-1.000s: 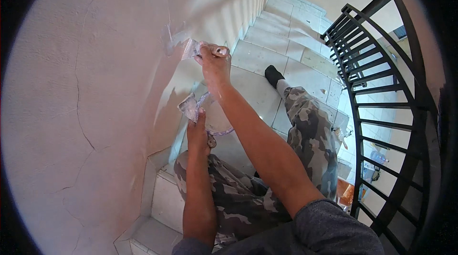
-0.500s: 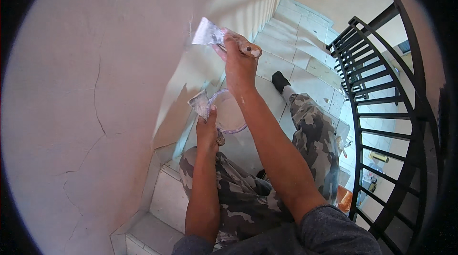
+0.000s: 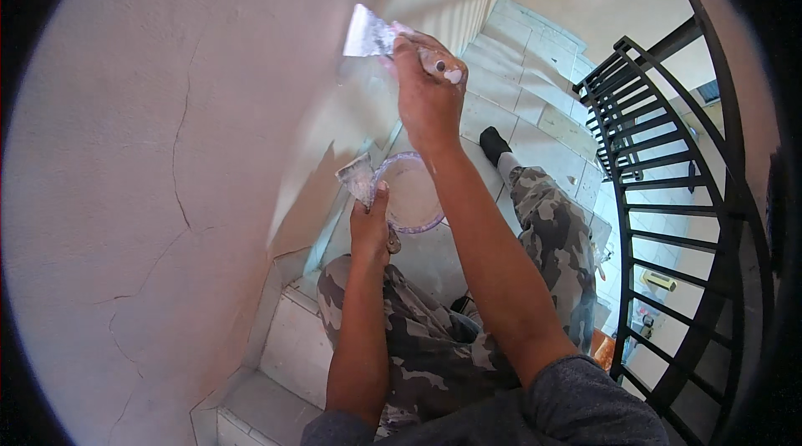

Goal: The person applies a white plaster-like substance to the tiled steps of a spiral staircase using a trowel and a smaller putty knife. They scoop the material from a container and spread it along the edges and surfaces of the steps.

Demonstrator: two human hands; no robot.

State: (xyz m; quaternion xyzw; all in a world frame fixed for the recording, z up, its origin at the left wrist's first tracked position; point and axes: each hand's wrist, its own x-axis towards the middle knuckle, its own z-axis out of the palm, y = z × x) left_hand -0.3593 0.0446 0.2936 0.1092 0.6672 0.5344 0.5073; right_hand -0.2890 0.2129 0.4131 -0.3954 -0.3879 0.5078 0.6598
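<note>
My right hand (image 3: 428,103) is closed around the handle of a putty knife (image 3: 364,33). Its wide metal blade, smeared with white, lies at the plastered wall (image 3: 251,95); whether it touches cannot be told. Lower down, my left hand (image 3: 369,227) grips a second scraper (image 3: 357,175), whose blade is crusted with pale filler and points up toward the wall. Right beside that hand stands a round tub (image 3: 415,230) with a purple-smeared rim and pale paste inside. The left fingers are partly hidden, so I cannot tell if they also hold the tub.
Long thin cracks (image 3: 177,154) run down the wall on the left. Tiled stairs (image 3: 284,346) lie under me, with pale tiled steps (image 3: 543,70) beyond. A black metal railing (image 3: 677,233) curves along the right. My leg in camouflage trousers (image 3: 555,245) stretches forward.
My right hand and its putty knife have moved up a little along the wall. The left hand, its scraper and the tub keep their places relative to each other.
</note>
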